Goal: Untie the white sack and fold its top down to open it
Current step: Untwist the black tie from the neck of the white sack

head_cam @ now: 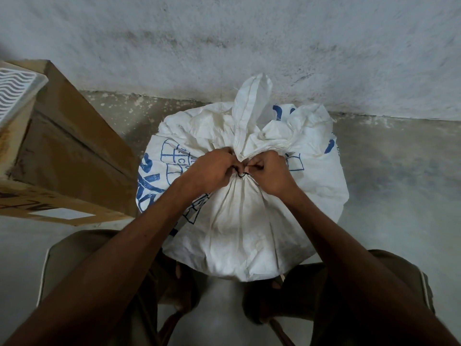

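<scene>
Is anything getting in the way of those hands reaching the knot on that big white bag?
Nothing visible does. The left hand and right hand are already at the thin dark tie cinching the neck of the white woven sack with blue print. The brown cardboard box stands off to the left.

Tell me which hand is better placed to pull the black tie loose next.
Right, probably. The right hand has its fingertips pinching right at the black tie on the white sack. The left hand grips the gathered neck beside it, better suited to steadying.
</scene>
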Demonstrator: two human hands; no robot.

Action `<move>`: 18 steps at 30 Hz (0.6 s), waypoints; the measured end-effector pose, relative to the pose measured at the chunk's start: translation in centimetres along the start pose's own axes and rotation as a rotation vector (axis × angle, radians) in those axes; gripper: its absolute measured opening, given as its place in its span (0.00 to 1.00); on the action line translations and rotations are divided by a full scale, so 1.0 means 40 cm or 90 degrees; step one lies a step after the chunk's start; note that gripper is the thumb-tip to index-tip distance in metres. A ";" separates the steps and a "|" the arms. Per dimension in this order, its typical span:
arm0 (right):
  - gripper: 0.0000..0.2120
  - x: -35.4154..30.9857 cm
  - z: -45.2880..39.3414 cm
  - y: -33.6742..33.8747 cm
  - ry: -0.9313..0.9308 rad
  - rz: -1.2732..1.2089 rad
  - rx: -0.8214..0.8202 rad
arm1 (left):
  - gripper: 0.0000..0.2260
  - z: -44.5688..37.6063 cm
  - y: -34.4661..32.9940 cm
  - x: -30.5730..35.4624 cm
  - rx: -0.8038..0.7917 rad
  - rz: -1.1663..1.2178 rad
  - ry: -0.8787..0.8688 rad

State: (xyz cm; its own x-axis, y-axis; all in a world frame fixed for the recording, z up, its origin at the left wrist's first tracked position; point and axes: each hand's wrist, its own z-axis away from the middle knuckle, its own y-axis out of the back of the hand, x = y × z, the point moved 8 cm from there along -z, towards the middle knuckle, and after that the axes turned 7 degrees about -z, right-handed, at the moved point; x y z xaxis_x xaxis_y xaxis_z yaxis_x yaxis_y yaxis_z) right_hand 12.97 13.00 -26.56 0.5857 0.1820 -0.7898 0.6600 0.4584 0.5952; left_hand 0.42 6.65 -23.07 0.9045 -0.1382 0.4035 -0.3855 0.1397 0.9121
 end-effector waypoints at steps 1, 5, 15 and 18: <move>0.06 -0.006 0.003 0.004 0.004 0.007 0.003 | 0.16 0.000 0.001 -0.002 -0.001 0.006 0.001; 0.06 -0.039 0.018 0.020 0.046 0.042 0.013 | 0.18 -0.002 0.002 -0.009 -0.009 0.033 0.006; 0.07 -0.037 0.024 0.001 0.066 0.096 0.028 | 0.10 -0.004 0.016 -0.029 0.037 -0.017 0.077; 0.14 -0.055 0.029 0.011 0.069 0.082 0.037 | 0.09 0.002 0.018 -0.028 0.044 -0.033 0.086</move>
State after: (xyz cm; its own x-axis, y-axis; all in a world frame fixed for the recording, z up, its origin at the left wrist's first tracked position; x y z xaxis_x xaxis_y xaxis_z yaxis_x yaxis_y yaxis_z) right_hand 12.53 11.80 -24.41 0.6155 0.3300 -0.7157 0.6109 0.3740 0.6978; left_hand -0.91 6.82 -22.86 0.9383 -0.0095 0.3458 -0.3444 0.0679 0.9364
